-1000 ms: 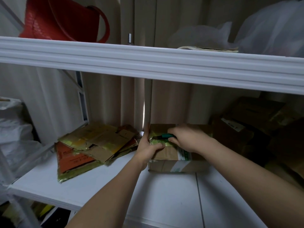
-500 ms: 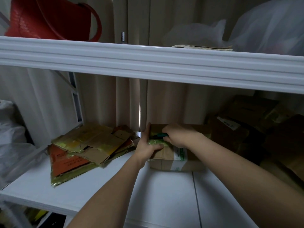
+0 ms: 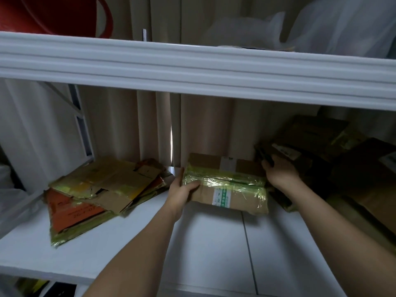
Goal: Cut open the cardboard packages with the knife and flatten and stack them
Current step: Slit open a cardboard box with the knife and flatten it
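Note:
A taped cardboard package (image 3: 231,185), wrapped in yellow-green tape, lies on the white shelf (image 3: 214,249). My left hand (image 3: 182,190) grips its left end, thumb on top. My right hand (image 3: 279,173) is just past the package's right end, fingers curled round a dark handle that looks like the knife (image 3: 267,157); the blade is hidden. A stack of flattened cardboard (image 3: 102,189) lies on the shelf to the left.
A pile of dark, unopened boxes (image 3: 325,146) fills the shelf's right side. The upper shelf's thick white edge (image 3: 192,67) hangs low overhead, with a red bag (image 3: 53,16) and white plastic bags (image 3: 342,24) on it. A curtain hangs behind.
My right hand has swept with the knife from the package's left top to beyond its right end. My left hand has kept its grip on the left end.

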